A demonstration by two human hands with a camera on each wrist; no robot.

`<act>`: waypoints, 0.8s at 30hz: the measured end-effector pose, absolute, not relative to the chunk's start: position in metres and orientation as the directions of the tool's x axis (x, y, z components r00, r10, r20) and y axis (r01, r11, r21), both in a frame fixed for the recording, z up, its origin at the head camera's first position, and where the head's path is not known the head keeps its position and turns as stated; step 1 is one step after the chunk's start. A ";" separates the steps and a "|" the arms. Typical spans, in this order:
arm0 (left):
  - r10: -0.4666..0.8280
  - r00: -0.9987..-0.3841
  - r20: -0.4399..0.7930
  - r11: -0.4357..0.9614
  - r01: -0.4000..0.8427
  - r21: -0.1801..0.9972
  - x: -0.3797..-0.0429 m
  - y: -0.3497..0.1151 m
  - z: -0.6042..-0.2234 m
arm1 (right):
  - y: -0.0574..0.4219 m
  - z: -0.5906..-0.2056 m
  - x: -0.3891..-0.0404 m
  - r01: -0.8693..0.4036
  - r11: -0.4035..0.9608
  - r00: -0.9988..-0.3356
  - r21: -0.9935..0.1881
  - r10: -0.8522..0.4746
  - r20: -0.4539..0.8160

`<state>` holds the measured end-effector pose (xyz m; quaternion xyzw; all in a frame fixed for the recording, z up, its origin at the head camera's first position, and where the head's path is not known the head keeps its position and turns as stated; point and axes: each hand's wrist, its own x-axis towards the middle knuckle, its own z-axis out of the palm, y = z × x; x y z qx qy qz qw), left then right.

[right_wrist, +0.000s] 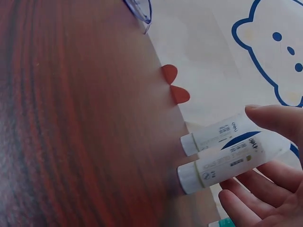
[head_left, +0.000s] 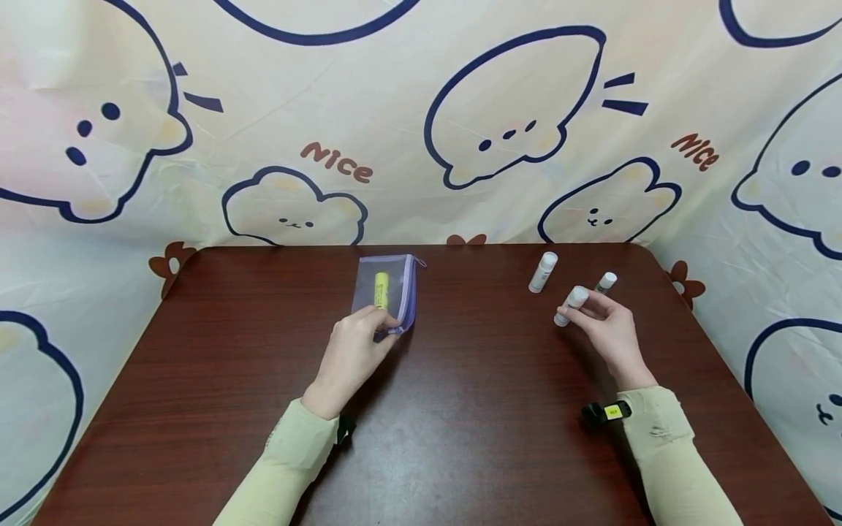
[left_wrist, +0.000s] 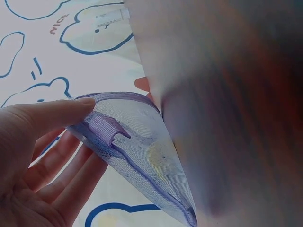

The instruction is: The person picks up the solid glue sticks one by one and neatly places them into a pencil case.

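My left hand (head_left: 351, 354) pinches the near edge of a purple mesh zip pouch (head_left: 364, 276) between thumb and fingers. In the left wrist view the pouch (left_wrist: 135, 137) is tilted up on the table, its zip edge by the thumb. A yellow stick with dark print (head_left: 381, 288) shows through the mesh. Over at the right, my right hand (head_left: 612, 332) grips a white glue stick (head_left: 577, 296) with thumb and fingertips. A second glue stick (head_left: 542, 272) stands upright just beyond it to the left. Another small white-capped stick (head_left: 607, 281) stands behind the right fingers, partly hidden.
The dark brown wooden table (head_left: 460, 402) ends at a patterned cloth (head_left: 395, 109) hung along the back and sides. A zip-pull loop (head_left: 419, 262) sticks out from the pouch's far right corner. The white sticks stand near the table's far right corner.
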<state>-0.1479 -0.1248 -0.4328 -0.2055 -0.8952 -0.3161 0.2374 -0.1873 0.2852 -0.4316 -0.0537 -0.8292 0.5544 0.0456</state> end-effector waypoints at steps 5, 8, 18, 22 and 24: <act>0.218 -0.804 0.554 0.716 0.517 0.469 -0.148 -0.125 -0.432 | 0.286 -0.437 -0.190 0.040 0.389 -0.989 -0.920 0.148 0.020; 0.218 -0.805 0.552 0.716 0.516 0.470 -0.148 -0.125 -0.432 | 0.288 -0.438 -0.190 0.048 0.398 -0.989 -0.916 0.148 0.012; 0.219 -0.806 0.550 0.719 0.514 0.467 -0.148 -0.126 -0.431 | 0.291 -0.440 -0.191 0.098 0.403 -0.990 -0.910 0.132 -0.048; 0.220 -0.805 0.551 0.717 0.516 0.468 -0.148 -0.125 -0.431 | 0.292 -0.443 -0.193 0.108 0.415 -0.990 -0.903 0.131 -0.059; 0.221 -0.804 0.552 0.716 0.518 0.468 -0.149 -0.125 -0.431 | 0.294 -0.444 -0.193 0.108 0.422 -0.989 -0.900 0.134 -0.056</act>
